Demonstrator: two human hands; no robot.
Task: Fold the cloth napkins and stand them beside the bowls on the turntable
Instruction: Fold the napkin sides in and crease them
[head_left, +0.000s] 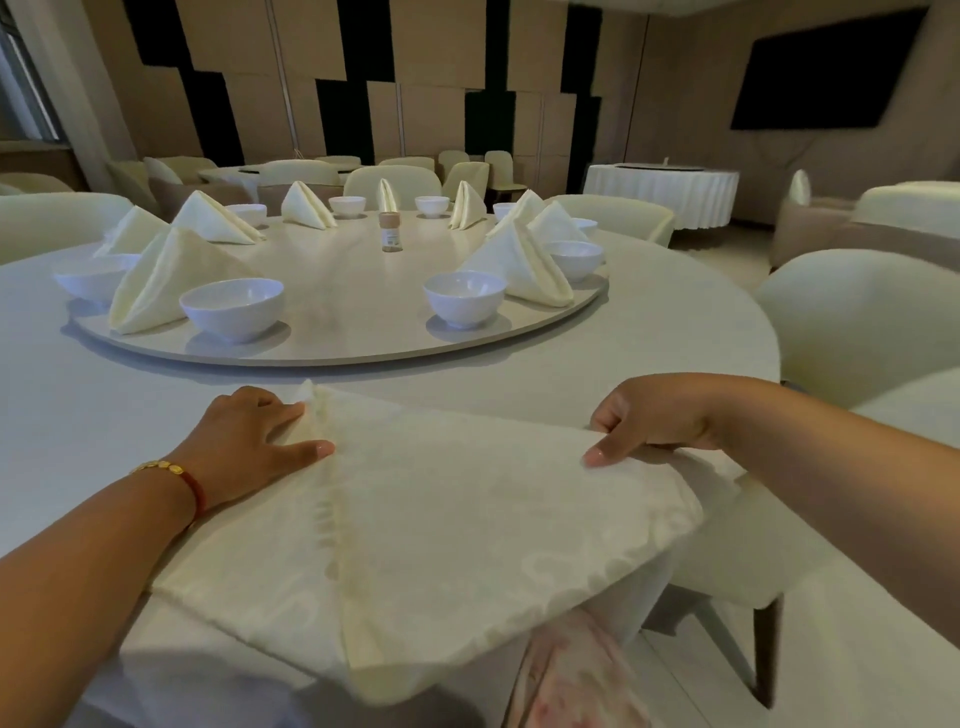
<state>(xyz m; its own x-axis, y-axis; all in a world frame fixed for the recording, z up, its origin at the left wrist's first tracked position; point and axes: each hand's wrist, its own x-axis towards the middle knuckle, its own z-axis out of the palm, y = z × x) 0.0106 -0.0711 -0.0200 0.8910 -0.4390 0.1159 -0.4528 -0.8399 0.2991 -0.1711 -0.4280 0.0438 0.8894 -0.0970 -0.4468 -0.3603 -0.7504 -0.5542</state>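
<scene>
Two hands work one cream napkin lying on the tabletop at the lower centre of the frame, its near edge hanging over the table's rim. Left hand, w/ a red-and-gold bracelet on the wrist, sits at the napkin's upper left corner: thumb laid flat on the cloth, other fingers curled round the bunched corner, gripping it. Right hand pinches the napkin's right corner btwn thumb and curled fingers, lifting that edge slightly off the tabletop. A fold line runs diagonally through the cloth from the left-hand corner down to the near tip.

Beyond, in the frame's middle, the round turntable carries white bowls around its rim, w/ folded napkins standing as peaked shapes beside them. Nearest bowls sit left and right of centre; each has a standing napkin touching or just beside it. Small jar stands near the turntable's middle. Cream chairs ring the table; another clothed table is at upper right.
</scene>
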